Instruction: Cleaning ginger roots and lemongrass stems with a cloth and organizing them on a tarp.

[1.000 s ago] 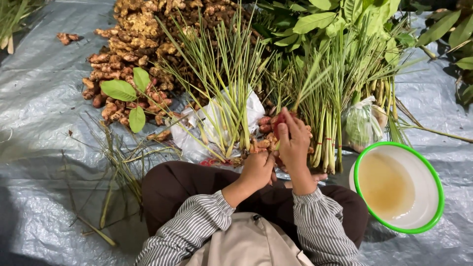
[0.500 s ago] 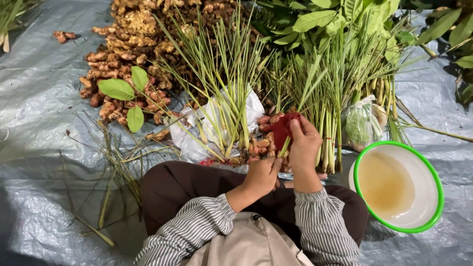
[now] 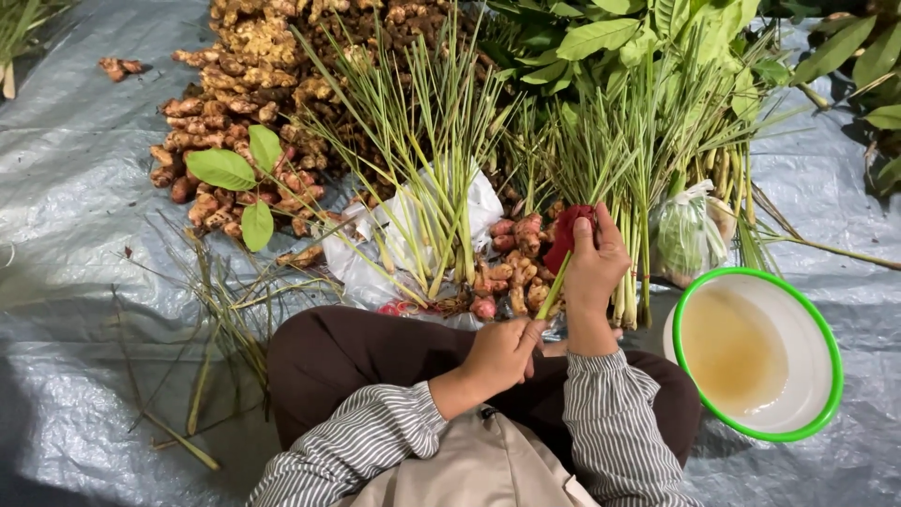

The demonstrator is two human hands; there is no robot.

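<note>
My right hand [image 3: 595, 266] is raised in front of me and grips a red object [image 3: 566, 238] together with a green lemongrass stalk [image 3: 555, 295]. My left hand [image 3: 504, 350] sits just below, its fingers closed on the lower end of that stalk. Both hands hover over a small heap of pink-tipped galangal roots [image 3: 511, 268]. Bundles of lemongrass [image 3: 441, 160] stand just beyond, one resting on a white plastic bag [image 3: 382, 246].
A white bowl with a green rim [image 3: 824, 330] holds yellowish liquid at my right knee. A large pile of brown ginger roots [image 3: 263, 84] lies at the back left, leafy branches [image 3: 619, 38] behind. Trimmed stalks [image 3: 211, 329] litter the grey tarpaulin [image 3: 66, 244].
My right hand has risen with the red object, now held higher against the lemongrass. My left hand has dropped lower and closer to my lap.
</note>
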